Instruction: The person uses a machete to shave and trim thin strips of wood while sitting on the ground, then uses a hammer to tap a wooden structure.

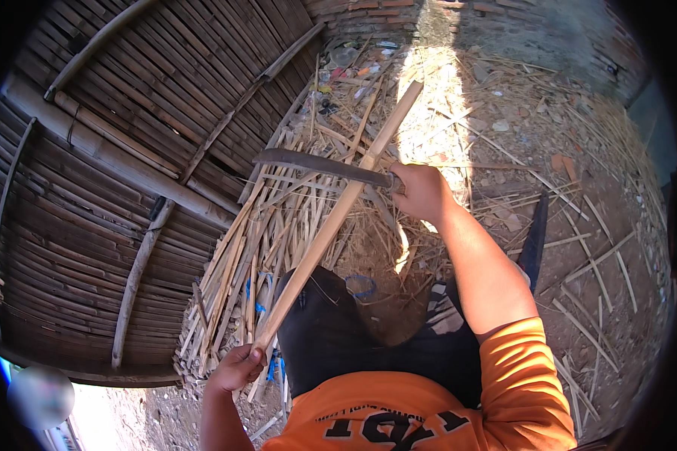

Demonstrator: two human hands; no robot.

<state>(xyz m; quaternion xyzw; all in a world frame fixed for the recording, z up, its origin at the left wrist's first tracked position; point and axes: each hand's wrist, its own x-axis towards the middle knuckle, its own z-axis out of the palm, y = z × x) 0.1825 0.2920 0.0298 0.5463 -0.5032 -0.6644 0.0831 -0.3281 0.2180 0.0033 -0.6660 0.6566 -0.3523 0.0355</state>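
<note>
My left hand (237, 368) is closed round the near end of a long, pale bamboo strip (320, 248). From there the strip slants away over my left leg toward the upper right. My right hand (423, 192) grips the handle of a machete (308, 161) with a dark, curved blade that points left. That blade lies across the strip in its far half, close to my right hand. Whether its edge has entered the bamboo I cannot make out.
Many split bamboo strips (229, 278) lie piled to my left, against a slatted bamboo wall (113, 203). Loose strips (594, 263) are scattered over the dirt on the right, where a long dark tapering piece (534, 240) also lies. A brick wall (496, 22) stands at the back.
</note>
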